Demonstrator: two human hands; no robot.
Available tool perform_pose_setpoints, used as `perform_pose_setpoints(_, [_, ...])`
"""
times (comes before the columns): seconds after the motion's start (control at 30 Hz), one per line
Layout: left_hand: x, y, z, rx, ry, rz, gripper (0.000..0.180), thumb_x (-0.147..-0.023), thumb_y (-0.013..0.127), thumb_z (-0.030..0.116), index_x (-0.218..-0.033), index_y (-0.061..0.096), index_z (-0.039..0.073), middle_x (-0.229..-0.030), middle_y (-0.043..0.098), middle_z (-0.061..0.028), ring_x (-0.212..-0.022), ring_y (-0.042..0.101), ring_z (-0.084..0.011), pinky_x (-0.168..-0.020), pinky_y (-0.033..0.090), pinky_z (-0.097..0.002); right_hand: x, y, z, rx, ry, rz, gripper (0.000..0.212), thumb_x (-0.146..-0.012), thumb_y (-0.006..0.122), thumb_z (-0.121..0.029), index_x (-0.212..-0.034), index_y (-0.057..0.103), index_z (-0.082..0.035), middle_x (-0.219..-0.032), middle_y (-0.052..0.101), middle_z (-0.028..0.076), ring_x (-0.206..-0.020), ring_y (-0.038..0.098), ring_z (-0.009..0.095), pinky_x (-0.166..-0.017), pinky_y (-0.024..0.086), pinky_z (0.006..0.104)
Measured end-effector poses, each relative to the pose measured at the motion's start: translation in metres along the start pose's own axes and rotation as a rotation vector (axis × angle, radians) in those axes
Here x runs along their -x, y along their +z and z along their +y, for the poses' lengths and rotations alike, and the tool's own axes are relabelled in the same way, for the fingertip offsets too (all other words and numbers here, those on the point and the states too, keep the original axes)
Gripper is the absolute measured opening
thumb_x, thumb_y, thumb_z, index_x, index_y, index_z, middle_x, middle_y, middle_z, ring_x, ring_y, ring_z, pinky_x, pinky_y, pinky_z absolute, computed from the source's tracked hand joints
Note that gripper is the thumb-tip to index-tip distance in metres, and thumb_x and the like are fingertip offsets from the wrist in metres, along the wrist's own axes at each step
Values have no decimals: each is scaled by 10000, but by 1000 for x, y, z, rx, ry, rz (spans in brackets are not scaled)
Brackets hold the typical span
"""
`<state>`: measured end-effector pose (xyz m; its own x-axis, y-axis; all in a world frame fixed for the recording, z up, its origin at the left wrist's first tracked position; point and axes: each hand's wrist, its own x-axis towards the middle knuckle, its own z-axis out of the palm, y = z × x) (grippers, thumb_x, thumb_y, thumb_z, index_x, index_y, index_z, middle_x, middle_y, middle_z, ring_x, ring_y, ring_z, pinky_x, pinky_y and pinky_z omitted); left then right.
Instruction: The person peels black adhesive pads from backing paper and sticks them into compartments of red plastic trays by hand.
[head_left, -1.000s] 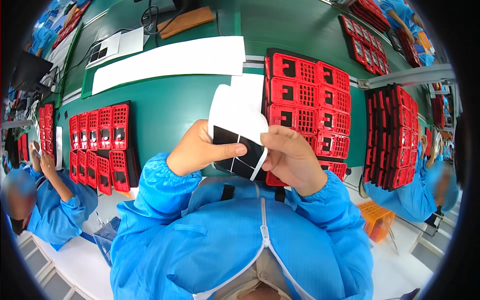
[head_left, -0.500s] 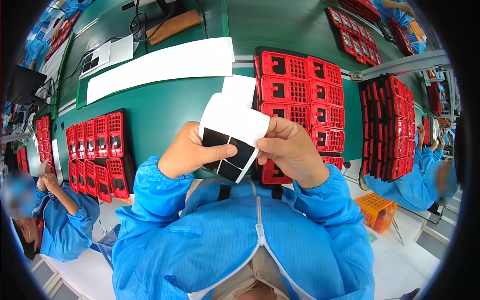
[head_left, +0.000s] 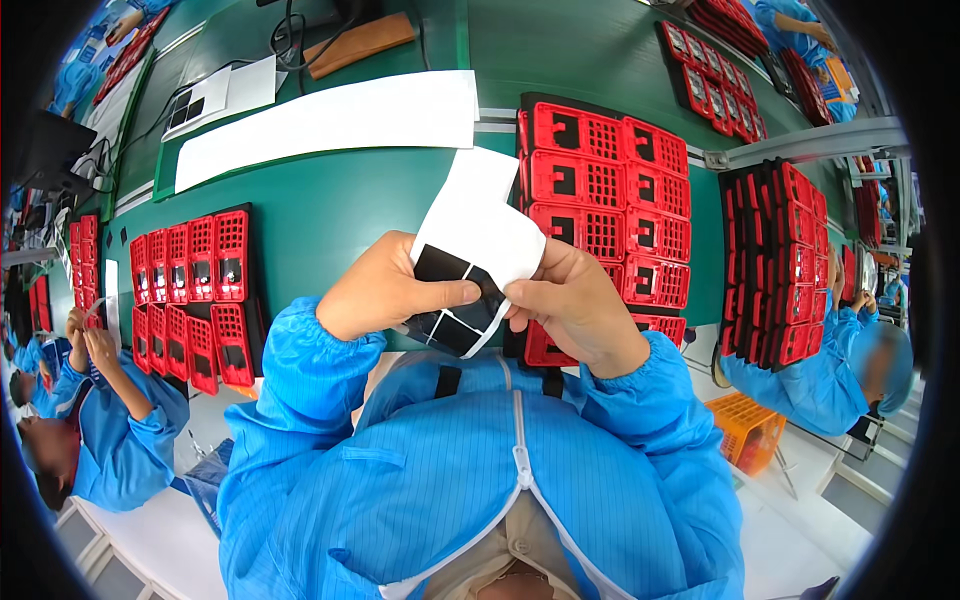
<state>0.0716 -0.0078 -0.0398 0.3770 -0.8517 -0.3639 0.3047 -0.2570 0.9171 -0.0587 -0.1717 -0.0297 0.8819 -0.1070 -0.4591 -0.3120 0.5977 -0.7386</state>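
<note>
Between my two hands is a white backing sheet (head_left: 490,232) carrying several black rectangular stickers (head_left: 440,264). My left hand (head_left: 392,290) pinches its left side, the thumb lying across the black pieces. My right hand (head_left: 572,300) grips the right edge between thumb and fingers. The sheet's lower part curves where the black pieces sit, and its upper end stretches away over the green table. Just right of the sheet, partly behind my right hand, lies a black tray of red plastic frames (head_left: 575,178) with grid openings.
Another tray of red frames (head_left: 215,265) lies at left, and a stack of such trays (head_left: 775,260) stands at right. A long white paper strip (head_left: 330,125) lies across the green table (head_left: 300,215). Co-workers sit at left and right. An orange crate (head_left: 745,432) is on the floor.
The sheet's lower part, flat before, is now bent into a curve by my hands. Both hands keep their hold. The view has shifted slightly.
</note>
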Motion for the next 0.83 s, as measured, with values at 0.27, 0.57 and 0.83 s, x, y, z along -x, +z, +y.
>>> perform_pose_setpoints(0.27, [8,-5,-3,-54,49,-45,312,-759,742,115,-1032,647,-5,-901,684,-80,-812,620,-135,-745,501,-280,-4,-2,9,-156,148,12,114,-827,647,-81,-897,595,-7,-737,621,59,-551,594,104,-466,487,203])
perform_pose_setpoints(0.57, [4,-3,-16,-244,405,153,290,-718,765,84,-989,681,23,-1262,525,-121,-1025,569,-184,-885,450,-322,-12,1,18,-218,147,133,92,-842,610,-100,-780,549,-68,-688,574,18,-558,539,86,-462,407,198])
perform_pose_setpoints(0.83, [10,-19,-20,-395,519,-19,323,-754,723,110,-1072,673,85,-1521,149,-95,-1234,444,-287,-973,392,-344,-11,4,19,-118,124,153,75,-842,607,-104,-825,554,-54,-734,605,26,-597,545,106,-486,393,208])
